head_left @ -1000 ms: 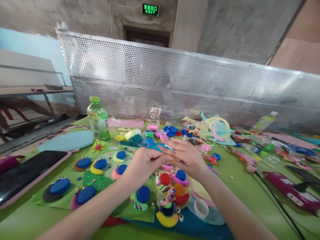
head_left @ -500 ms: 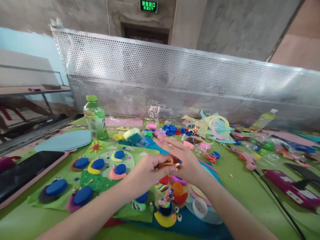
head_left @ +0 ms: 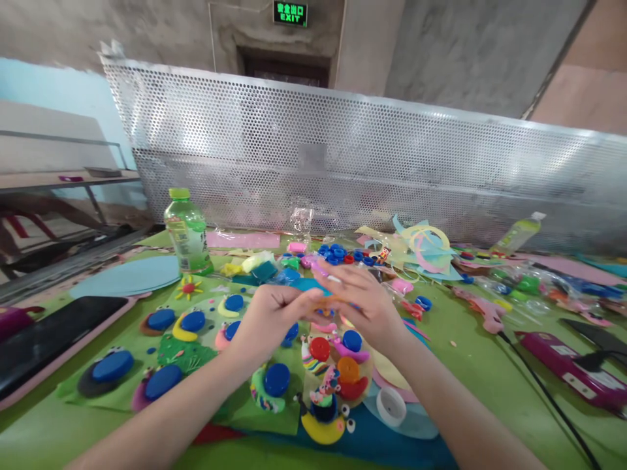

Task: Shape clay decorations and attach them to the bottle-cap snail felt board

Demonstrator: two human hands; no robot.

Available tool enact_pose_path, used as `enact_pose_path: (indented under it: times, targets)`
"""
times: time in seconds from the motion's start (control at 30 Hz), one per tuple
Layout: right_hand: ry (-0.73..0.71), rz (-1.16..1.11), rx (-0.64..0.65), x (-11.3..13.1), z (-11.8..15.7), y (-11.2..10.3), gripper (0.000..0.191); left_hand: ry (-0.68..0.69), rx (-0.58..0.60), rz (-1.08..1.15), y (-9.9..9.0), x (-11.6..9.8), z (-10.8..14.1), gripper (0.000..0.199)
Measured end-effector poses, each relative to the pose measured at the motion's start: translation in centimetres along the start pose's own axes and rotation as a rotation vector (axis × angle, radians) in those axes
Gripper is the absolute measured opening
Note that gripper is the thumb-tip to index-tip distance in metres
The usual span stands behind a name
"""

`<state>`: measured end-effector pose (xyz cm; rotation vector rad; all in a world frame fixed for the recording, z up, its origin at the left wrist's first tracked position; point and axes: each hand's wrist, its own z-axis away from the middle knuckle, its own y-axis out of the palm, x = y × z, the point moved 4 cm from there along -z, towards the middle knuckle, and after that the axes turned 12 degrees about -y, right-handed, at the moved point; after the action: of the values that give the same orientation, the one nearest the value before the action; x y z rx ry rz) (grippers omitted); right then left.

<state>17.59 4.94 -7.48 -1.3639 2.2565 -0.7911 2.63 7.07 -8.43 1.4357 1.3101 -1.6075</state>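
Observation:
My left hand pinches a small orange-brown strip of modelling clay between thumb and fingers, above the middle of the table. My right hand meets it from the right, thumb and fingertips closed on the strip's other side, its upper fingers stretched over it. Parts of the strip are hidden by the fingers. Below the hands lie clay snails with bottle-cap shells, among them a yellow one and one with an orange cap. A white cap is beside them. More blue-cap snails sit on a green decorated sheet.
A green-labelled bottle stands at the back left, near a black phone. Clay packs, loose blue caps and paper strips lie behind the hands. At right are a pink glue gun and a purple power strip.
The orange-brown clay has gone from a small curled loop to a flatter strip between my hands. My left hand has risen slightly, uncovering more snails beneath.

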Motion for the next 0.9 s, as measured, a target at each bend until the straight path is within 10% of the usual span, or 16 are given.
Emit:
enact_pose_path:
  times: [0.2, 0.37, 0.6, 0.77, 0.9]
  targets:
    - [0.244, -0.131, -0.107, -0.4, 0.1, -0.5, 0.087, -0.154, 0.244, 0.325, 1.1, 1.2, -0.1, 0.050]
    - [0.231, -0.164, -0.043, 0.0, -0.1, 0.1, 0.087, -0.099, 0.481, 0.212, 2.6, 0.9, 1.0, 0.031]
    - [0.209, -0.177, 0.001, -0.2, -0.1, -0.2, 0.089, 0.068, 0.442, -0.017, 1.9, -0.3, 0.7, 0.039]
    - [0.153, -0.453, 0.117, 0.2, 0.1, 0.4, 0.105, -0.073, 0.424, 0.303, 2.0, 0.2, 0.4, 0.030]
    - [0.159, -0.407, 0.094, 0.3, 0.0, 0.5, 0.080, -0.185, 0.512, 0.594, 2.2, 0.6, 0.2, 0.054]
